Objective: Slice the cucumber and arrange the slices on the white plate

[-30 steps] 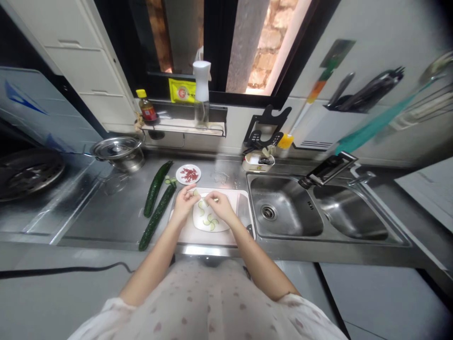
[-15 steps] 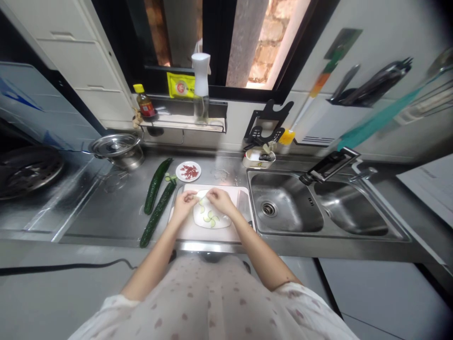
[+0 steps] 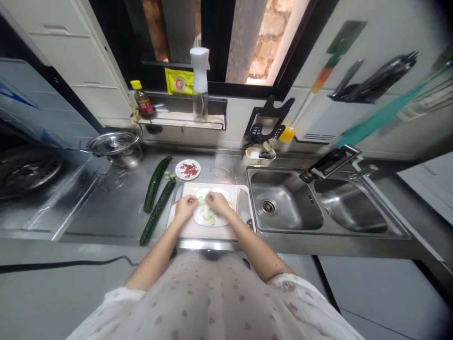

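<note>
A white plate (image 3: 215,223) sits on a pale cutting board (image 3: 187,232). Thin cucumber slices (image 3: 211,217) form a curved pinwheel near its front, and more lie toward its left and right rims. Over the plate's left edge, my left hand (image 3: 186,208) is closed in a pinch with a pale green cucumber slice at its fingertips. My right hand (image 3: 217,203) hovers over the plate's back half, fingers pinched together; what they hold is hidden. A knife (image 3: 243,204) with a broad blade rests on the board's right side.
Two long cucumbers (image 3: 155,185) lie left of the board, with cut pieces (image 3: 169,176) behind. A small white dish (image 3: 188,169) holds red bits. The double sink (image 3: 286,200) is on the right, a lidded steel pot (image 3: 122,150) at back left.
Both hands have shifted slightly. My right hand has come a little toward me and left over the plate, and my fingertips have drawn slightly apart.
</note>
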Motion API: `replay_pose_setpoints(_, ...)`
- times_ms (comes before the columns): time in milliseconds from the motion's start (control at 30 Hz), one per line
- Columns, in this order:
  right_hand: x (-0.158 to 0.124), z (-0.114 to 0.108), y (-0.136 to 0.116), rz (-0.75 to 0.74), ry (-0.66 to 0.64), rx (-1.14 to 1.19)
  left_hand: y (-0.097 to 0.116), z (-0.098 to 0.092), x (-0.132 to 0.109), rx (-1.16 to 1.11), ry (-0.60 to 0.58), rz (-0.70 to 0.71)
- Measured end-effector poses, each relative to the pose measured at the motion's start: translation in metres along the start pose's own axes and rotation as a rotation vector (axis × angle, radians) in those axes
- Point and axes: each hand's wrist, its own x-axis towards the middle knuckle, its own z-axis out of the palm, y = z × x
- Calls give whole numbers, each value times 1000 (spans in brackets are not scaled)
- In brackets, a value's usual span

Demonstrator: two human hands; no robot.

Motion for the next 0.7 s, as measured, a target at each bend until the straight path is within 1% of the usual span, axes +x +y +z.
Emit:
replay_pose_setpoints(133,2,8,0,13,-46,-87,-2,3,2,154,-36,-24)
replay_pose_setpoints(333,2,14,-3,54,-82,-190,3,3,2,376,-77,-30)
replay_pose_setpoints(700,4,19,-6,61,-97,-257,3,5,5,481,-82,-20)
